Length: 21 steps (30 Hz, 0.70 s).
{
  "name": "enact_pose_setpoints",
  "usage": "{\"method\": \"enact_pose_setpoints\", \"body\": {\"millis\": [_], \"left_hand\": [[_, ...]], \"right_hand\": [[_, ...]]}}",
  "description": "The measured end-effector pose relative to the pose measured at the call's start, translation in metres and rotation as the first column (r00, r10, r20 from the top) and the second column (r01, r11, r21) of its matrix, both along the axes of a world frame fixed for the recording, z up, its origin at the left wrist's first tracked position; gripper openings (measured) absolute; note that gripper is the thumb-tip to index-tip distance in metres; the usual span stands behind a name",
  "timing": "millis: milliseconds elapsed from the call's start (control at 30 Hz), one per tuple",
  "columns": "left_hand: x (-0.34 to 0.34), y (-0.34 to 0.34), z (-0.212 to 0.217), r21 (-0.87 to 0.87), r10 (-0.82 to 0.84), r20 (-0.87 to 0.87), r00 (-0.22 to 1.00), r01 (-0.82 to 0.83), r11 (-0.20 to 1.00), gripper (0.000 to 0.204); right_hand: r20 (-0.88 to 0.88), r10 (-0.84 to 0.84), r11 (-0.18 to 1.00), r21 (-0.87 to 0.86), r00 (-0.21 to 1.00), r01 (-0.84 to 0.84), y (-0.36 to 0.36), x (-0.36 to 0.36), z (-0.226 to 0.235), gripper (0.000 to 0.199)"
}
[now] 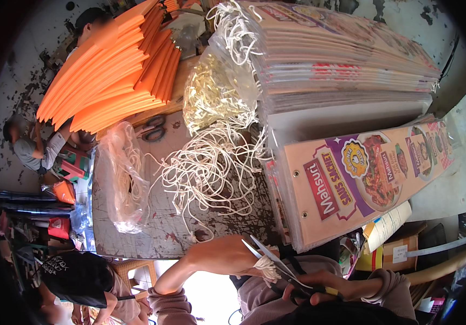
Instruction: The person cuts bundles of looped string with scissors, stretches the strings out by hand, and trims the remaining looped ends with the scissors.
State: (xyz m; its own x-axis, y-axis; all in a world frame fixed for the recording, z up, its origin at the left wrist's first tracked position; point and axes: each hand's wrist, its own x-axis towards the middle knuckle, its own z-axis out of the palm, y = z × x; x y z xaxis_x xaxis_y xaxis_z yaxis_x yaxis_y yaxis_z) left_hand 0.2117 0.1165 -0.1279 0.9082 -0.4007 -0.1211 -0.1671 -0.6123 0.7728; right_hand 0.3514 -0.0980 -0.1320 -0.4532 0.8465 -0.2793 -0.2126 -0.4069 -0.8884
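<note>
At the table's near edge, my left hand (pixel 223 255) is closed around a small bunch of white cord (pixel 267 269), whose cut ends stick out toward the right. My right hand (pixel 328 284) grips a pair of scissors (pixel 274 261) by its black and yellow handles. The scissor blades point up and left, slightly parted, and lie across the bunch; whether they touch the cord I cannot tell. Beyond my left hand, a loose tangle of white cords (pixel 217 165) spreads over the worn dark table (pixel 130 246).
Right: a tall stack of printed, plastic-wrapped boards (pixel 347 65), one printed board (pixel 374 173) nearest. Behind the tangle sit a bag of gold pieces (pixel 217 95) and black scissors (pixel 151 128). Left: a clear bag of cords (pixel 124 179) and orange sheets (pixel 108 76). Other people sit at left.
</note>
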Motion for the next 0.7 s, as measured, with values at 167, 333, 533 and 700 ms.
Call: {"method": "enact_pose_setpoints", "body": {"millis": [167,333,533,700], "left_hand": [[-0.008,-0.010,-0.016,-0.103,0.026,0.040,0.999,-0.022,0.994,0.027],[-0.012,-0.001,-0.016,-0.165,0.015,0.038,0.999,-0.009,0.986,0.029],[-0.007,-0.009,-0.012,-0.111,0.017,-0.163,0.986,-0.036,0.993,0.023],[-0.013,-0.006,-0.026,-0.226,0.090,0.111,0.990,-0.063,0.972,0.024]], "right_hand": [[-0.145,-0.152,0.988,-0.052,0.978,0.146,-0.005,-0.013,-0.003,0.041],[0.009,-0.039,0.998,-0.044,0.999,0.039,-0.004,-0.006,-0.001,0.053],[-0.129,-0.158,0.987,-0.029,0.979,0.156,0.002,-0.013,0.003,0.052],[-0.099,-0.095,0.992,-0.090,0.990,0.086,0.003,-0.012,0.004,0.055]]}}
